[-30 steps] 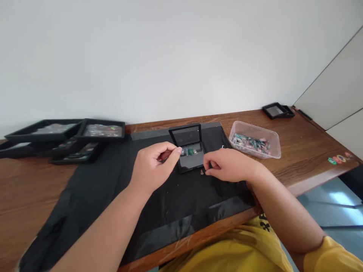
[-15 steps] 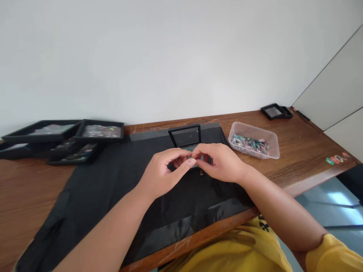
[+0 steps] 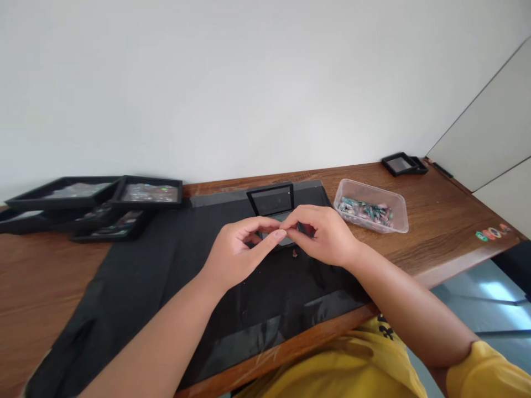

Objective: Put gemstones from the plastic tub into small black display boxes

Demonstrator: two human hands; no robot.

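Observation:
My left hand point(image 3: 244, 246) and my right hand point(image 3: 321, 232) meet fingertip to fingertip above a small black hinged case point(image 3: 271, 200), whose lid with a clear window stands up. Both hands are pinched closed; whatever lies between the fingertips is hidden or too small to name. Part of the case's grey inside shows beneath my fingers. Just in front of the case, a tiny orange-and-white piece point(image 3: 295, 254) rests on the black mat point(image 3: 166, 260).
A clear plastic tub point(image 3: 394, 213) of small teal and pink packets stands right of the mat. Black trays point(image 3: 147, 205) with shiny contents are stacked at the left. Two black cases point(image 3: 400, 163) lie at the back right, and several round stickers point(image 3: 493, 232) mark the table's right edge.
My right hand has shifted slightly, its fingers rising a little at the fingertip contact. More of the case's inside now shows under my hands. The rest looks the same.

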